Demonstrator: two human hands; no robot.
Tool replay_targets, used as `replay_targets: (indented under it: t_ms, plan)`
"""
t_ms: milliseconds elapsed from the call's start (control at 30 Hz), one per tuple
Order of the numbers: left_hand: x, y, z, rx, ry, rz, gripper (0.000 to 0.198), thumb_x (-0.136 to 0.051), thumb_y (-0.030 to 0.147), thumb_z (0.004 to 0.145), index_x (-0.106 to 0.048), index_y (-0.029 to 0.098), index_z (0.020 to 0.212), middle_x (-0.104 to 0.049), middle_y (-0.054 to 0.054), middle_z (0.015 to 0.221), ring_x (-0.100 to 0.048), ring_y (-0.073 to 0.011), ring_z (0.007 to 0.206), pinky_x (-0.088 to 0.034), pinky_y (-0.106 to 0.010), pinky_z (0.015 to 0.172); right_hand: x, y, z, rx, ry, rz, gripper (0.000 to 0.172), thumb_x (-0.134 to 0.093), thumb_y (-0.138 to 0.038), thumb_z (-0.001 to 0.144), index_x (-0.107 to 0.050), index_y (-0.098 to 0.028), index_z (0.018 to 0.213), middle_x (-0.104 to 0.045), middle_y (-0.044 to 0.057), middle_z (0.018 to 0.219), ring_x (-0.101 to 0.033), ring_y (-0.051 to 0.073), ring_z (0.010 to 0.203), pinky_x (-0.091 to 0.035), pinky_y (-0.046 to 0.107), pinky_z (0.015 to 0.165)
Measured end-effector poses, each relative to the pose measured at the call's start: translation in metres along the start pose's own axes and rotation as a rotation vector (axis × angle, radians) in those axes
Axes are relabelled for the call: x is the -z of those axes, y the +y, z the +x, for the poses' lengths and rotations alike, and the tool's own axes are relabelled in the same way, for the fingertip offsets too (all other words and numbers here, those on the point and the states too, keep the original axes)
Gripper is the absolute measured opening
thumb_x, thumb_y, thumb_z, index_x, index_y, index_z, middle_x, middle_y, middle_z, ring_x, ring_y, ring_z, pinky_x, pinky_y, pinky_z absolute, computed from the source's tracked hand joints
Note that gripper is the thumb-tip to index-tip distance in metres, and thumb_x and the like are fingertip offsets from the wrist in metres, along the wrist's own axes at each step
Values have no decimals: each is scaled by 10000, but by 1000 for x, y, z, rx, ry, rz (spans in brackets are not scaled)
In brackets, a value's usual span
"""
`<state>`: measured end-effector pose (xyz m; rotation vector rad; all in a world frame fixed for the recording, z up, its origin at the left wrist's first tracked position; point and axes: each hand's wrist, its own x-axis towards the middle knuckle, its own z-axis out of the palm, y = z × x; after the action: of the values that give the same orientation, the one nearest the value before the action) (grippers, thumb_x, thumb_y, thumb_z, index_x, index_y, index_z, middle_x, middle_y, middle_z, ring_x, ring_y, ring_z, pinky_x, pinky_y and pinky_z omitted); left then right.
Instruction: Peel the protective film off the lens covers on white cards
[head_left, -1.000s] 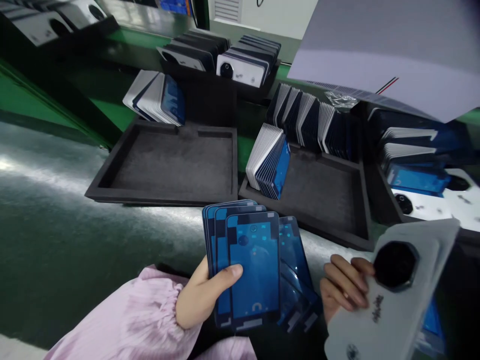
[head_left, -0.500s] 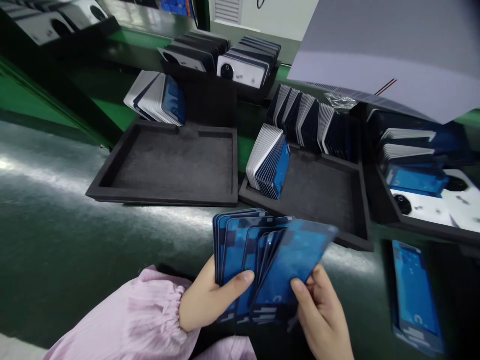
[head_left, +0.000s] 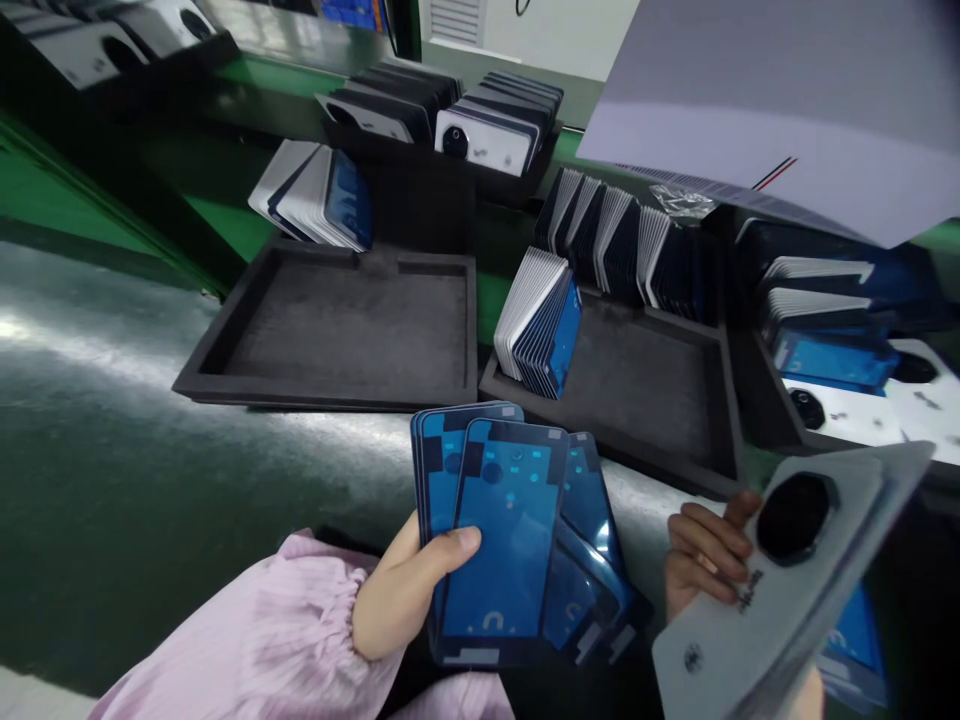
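My left hand [head_left: 405, 590], in a pink sleeve, is closed on a fanned stack of blue-filmed phone back covers [head_left: 510, 530], thumb lying across the front one. To the right, my right hand [head_left: 705, 565] grips a white back cover [head_left: 780, 580] with a black octagonal camera hole, tilted with its white face up. More blue covers lie under that white one at the lower right.
A black foam tray [head_left: 330, 385] sits ahead on the left, bearing a leaning batch of covers [head_left: 315, 195] at its far end. A second tray [head_left: 675, 470] holds rows of covers [head_left: 540, 320]. Further trays stand behind and right. A white sheet [head_left: 787, 100] overhangs top right.
Half a second ago my right hand was at the fanned stack, holding a blue cover. It has since moved right and now holds a white cover, as it did one second ago.
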<state>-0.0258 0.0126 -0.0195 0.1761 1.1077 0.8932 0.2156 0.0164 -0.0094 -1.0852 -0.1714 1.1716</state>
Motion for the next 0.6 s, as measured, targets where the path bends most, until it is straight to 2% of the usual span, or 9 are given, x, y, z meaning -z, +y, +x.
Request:
replay_targets:
  t_ms: [67, 167, 233, 333, 400, 467, 533, 600]
  plan:
    - [-3, 2, -2, -6, 24, 4, 542, -906, 331, 713, -773, 193, 1220, -868, -52, 990, -790, -342, 979, -644, -419, 850, 0, 1, 0, -59, -4, 90, 454, -960, -211, 665, -702, -245, 1036, -428, -96, 708, -432, 28, 519, -458, 60, 431]
    - [-7, 4, -2, -13, 47, 11, 566, -930, 339, 676, -781, 192, 1203, -870, -45, 978, -792, -339, 978, -648, -405, 837, 7, 4, 0, -135, -32, 161, 366, -940, -209, 703, -696, -233, 973, -437, -100, 689, -436, 22, 502, -450, 59, 421]
    - [-8, 5, -2, -13, 56, 13, 558, -941, 353, 659, -794, 191, 1172, -871, -48, 975, -792, -347, 979, -650, -418, 838, 14, 6, -1, -144, -40, 141, 331, -934, -228, 712, -697, -232, 942, -464, -93, 691, -446, 24, 499, -451, 69, 416]
    - [-8, 4, -2, -8, 73, 20, 486, -952, 363, 651, -818, 182, 1082, -870, -62, 979, -791, -361, 991, -648, -438, 855, 23, 13, -7, -134, -38, 60, 294, -912, -260, 735, -725, -243, 961, -596, -49, 761, -550, 47, 553, -496, 104, 444]
    - [-9, 3, -2, -5, 80, 27, 444, -954, 362, 657, -823, 173, 1037, -869, -74, 993, -787, -368, 1012, -643, -441, 864, 26, 20, -13, -123, -34, -13, 292, -915, -277, 725, -755, -238, 966, -712, 9, 853, -671, 97, 656, -571, 153, 520]
    - [-9, 2, -2, -6, 80, 34, 443, -960, 364, 655, -821, 160, 1023, -868, -88, 993, -784, -375, 1020, -639, -447, 869, 26, 29, -18, -112, -42, -92, 310, -929, -314, 706, -787, -228, 968, -788, 72, 957, -767, 189, 842, -652, 247, 680]
    - [-9, 2, -3, -10, 73, 31, 472, -962, 379, 652, -816, 150, 1038, -868, -97, 996, -783, -380, 1019, -639, -456, 875, 23, 35, -21, -99, -90, -174, 300, -915, -375, 723, -811, -233, 965, -818, 105, 1012, -782, 275, 1008, -668, 365, 840]
    - [-9, 3, -3, -12, 69, 22, 504, -959, 396, 656, -810, 147, 1068, -867, -100, 1004, -783, -383, 1016, -643, -461, 874, 20, 38, -20, -72, -158, -251, 272, -867, -454, 772, -824, -267, 964, -832, 94, 1008, -787, 307, 1034, -665, 444, 884]
